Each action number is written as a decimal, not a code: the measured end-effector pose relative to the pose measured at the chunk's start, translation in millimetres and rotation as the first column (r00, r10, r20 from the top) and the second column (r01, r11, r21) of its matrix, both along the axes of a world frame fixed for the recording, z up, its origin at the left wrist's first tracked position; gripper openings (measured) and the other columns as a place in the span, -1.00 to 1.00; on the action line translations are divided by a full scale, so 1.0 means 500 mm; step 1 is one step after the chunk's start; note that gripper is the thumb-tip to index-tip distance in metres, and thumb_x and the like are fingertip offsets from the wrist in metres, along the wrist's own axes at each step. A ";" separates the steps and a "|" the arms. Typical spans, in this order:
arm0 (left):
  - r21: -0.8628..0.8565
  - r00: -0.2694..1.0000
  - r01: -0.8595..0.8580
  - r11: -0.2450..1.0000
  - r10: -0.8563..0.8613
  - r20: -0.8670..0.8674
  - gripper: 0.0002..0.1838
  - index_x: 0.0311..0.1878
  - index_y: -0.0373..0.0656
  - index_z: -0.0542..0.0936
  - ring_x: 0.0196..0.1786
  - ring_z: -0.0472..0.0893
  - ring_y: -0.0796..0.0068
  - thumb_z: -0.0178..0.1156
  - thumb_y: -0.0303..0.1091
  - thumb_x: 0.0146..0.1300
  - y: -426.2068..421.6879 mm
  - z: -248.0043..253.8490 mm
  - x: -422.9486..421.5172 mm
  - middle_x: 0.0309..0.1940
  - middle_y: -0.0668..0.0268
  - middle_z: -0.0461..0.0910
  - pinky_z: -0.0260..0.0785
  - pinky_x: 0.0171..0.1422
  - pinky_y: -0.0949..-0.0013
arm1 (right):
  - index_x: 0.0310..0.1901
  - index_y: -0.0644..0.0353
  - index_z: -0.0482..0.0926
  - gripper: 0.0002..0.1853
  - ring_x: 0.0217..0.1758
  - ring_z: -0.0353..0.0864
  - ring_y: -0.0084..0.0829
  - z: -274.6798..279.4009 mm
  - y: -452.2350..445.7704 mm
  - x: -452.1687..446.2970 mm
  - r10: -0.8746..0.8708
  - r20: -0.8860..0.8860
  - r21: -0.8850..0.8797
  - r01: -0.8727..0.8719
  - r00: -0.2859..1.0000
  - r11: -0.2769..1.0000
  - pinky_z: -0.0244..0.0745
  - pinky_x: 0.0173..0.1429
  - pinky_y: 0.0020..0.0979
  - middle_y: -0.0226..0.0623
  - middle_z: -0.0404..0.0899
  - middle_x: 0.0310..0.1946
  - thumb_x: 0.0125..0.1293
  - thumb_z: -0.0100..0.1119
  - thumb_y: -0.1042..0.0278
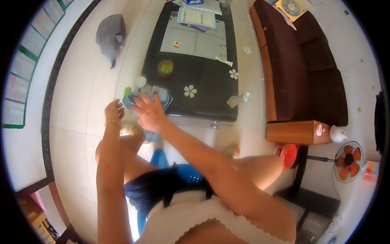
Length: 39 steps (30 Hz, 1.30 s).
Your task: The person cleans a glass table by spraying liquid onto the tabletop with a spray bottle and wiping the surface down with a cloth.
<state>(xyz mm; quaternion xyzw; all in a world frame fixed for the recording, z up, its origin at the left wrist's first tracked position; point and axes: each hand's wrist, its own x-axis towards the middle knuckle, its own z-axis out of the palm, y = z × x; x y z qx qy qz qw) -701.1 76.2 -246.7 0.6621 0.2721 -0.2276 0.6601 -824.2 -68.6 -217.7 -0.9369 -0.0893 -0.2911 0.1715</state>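
Note:
My right hand (149, 113) lies over a bunched blue-grey cloth (165, 97) at the near left corner of the black table (203, 107). Its fingers are bent over the cloth, which bulges out on both sides. My left hand (114, 110), with a beaded bracelet at the wrist, hangs just off the table's left edge. Its fingers are loosely curled and a little apart, with nothing visible in them. A bright green item (127, 91) and a round white item (141, 82) sit beside the cloth. Farther in stands a brown bowl (165, 74) with green contents.
Papers (197, 17) and a small box (176, 44) lie toward the table's far end. A clear cup (245, 97) is at the right edge. A brown sofa (284, 69) stands to the right, a grey elephant figure (111, 36) on the floor at left, a fan (348, 160) at right.

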 end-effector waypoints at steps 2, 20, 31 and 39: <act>-0.006 1.000 0.001 1.000 -0.001 -0.005 -0.72 -0.08 -0.13 0.54 -0.46 0.47 0.51 0.14 -0.21 0.19 0.007 0.004 -0.006 -0.38 0.34 0.55 0.30 -0.46 0.53 | -0.16 0.05 0.58 -0.68 0.04 0.44 -0.16 -0.009 -0.066 -0.029 -0.103 -0.252 0.028 0.114 0.962 0.993 0.28 0.10 -0.05 -0.20 0.52 -0.11 -0.04 0.18 0.31; 0.025 0.992 -0.122 0.992 0.121 0.021 -0.78 -0.19 -0.25 0.52 -0.66 0.31 0.57 0.07 -0.31 0.19 -0.013 0.007 -0.007 -0.47 0.29 0.46 0.09 -0.66 0.55 | -0.09 -0.04 0.58 -0.62 0.19 0.34 -0.24 -0.019 -0.137 -0.033 0.044 -0.253 -0.097 -0.071 0.966 0.993 0.22 0.15 0.08 -0.33 0.49 -0.03 -0.05 0.18 0.28; 0.074 0.989 -0.081 0.994 0.071 0.128 -0.79 -0.32 -0.26 0.53 -0.71 0.28 0.59 -0.01 -0.32 0.19 -0.016 -0.033 0.000 -0.60 0.33 0.42 0.07 -0.69 0.52 | 0.13 -0.16 0.46 -0.50 0.26 0.23 -0.19 -0.030 -0.598 -0.119 -0.820 -0.341 -0.347 0.749 0.460 0.565 0.16 0.13 0.22 -0.40 0.38 0.15 0.06 0.17 0.25; -0.012 0.998 -0.054 0.998 0.054 -0.032 -0.72 -0.16 -0.15 0.58 -0.48 0.50 0.52 -0.02 -0.19 0.31 -0.005 -0.018 0.008 -0.45 0.35 0.56 0.28 -0.49 0.50 | 0.01 -0.12 0.56 -0.55 0.28 0.26 -0.24 -0.017 -0.086 -0.040 0.034 -0.309 -0.077 -0.061 0.950 0.995 0.15 0.22 0.19 -0.41 0.41 0.16 -0.01 0.18 0.29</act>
